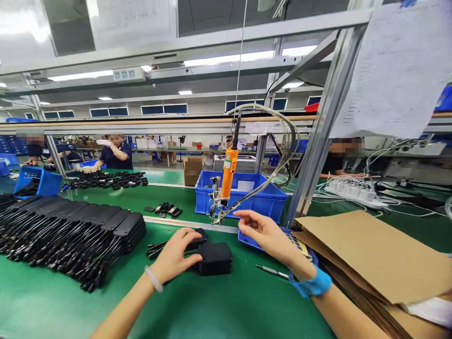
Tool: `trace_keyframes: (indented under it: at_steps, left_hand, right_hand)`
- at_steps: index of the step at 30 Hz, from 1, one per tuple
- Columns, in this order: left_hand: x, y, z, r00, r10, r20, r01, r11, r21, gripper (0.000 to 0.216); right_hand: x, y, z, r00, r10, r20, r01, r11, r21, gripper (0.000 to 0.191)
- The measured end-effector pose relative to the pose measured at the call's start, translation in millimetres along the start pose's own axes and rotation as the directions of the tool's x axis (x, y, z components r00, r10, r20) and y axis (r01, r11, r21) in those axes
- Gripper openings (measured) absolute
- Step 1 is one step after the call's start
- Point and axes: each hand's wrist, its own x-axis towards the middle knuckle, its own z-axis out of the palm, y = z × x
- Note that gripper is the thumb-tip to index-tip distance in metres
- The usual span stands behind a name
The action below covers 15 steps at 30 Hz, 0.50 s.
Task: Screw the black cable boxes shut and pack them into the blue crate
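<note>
My left hand [176, 253] is curved around a flat black plastic case [197, 241] with a cable, fingers at its far side and thumb at its near side. The thumb tip also lies against a short stack of black cases [216, 259] just in front. Black cables run out to the left under the hand. My right hand [268, 234] hangs above the bench, fingers loosely bent and apart, holding nothing. Close to its fingertips an orange electric screwdriver [228, 174] hangs upright from a cord, a metal fitting at its lower end.
Rows of stacked black cases with cables [88, 226] fill the left. Small black parts [165, 209] lie beyond a pale strip. A blue bin [243, 193] stands behind the screwdriver. To the right are a pen [271, 271], cardboard sheets [374, 254] and a metal post [325, 113]. Co-workers sit farther off.
</note>
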Motion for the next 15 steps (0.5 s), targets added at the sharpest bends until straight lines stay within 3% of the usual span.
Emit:
trace_keyframes:
  at_steps: [3, 6, 9, 11, 13, 15]
  left_hand:
    - [5.3, -20.9, 42.9, 0.965, -0.076, 0.251, 0.065, 0.997, 0.052, 0.076]
    - [-2.4, -33.3, 63.5, 0.959, -0.034, 0.280, -0.007, 0.990, 0.144, 0.090]
    - [-17.7, -37.4, 66.6, 0.966, 0.058, 0.253, -0.117, 0.967, 0.225, 0.089]
    - [-26.8, -37.6, 67.4, 0.971, 0.094, 0.219, -0.154, 0.950, 0.273, 0.091]
    - [-33.0, -37.8, 70.1, 0.975, 0.127, 0.183, -0.181, 0.929, 0.321, 0.091]
    - [-36.3, -38.7, 74.0, 0.974, 0.155, 0.164, -0.205, 0.910, 0.361, 0.083]
  right_hand:
    - [41.0, 33.2, 10.3, 0.952, 0.022, -0.305, 0.005, 0.996, 0.088, 0.058]
    - [62.1, 46.2, 22.0, 0.877, 0.002, -0.481, 0.084, 0.984, 0.157, 0.056]
    - [63.5, 57.9, 42.2, 0.786, 0.025, -0.618, 0.175, 0.950, 0.260, 0.044]
    - [56.0, 73.8, 58.5, 0.804, 0.061, -0.591, 0.122, 0.957, 0.264, 0.037]
    - [44.8, 94.0, 73.8, 0.897, 0.066, -0.436, 0.007, 0.986, 0.164, 0.036]
    - [33.2, 112.5, 85.1, 0.968, 0.024, -0.249, -0.024, 1.000, 0.005, 0.036]
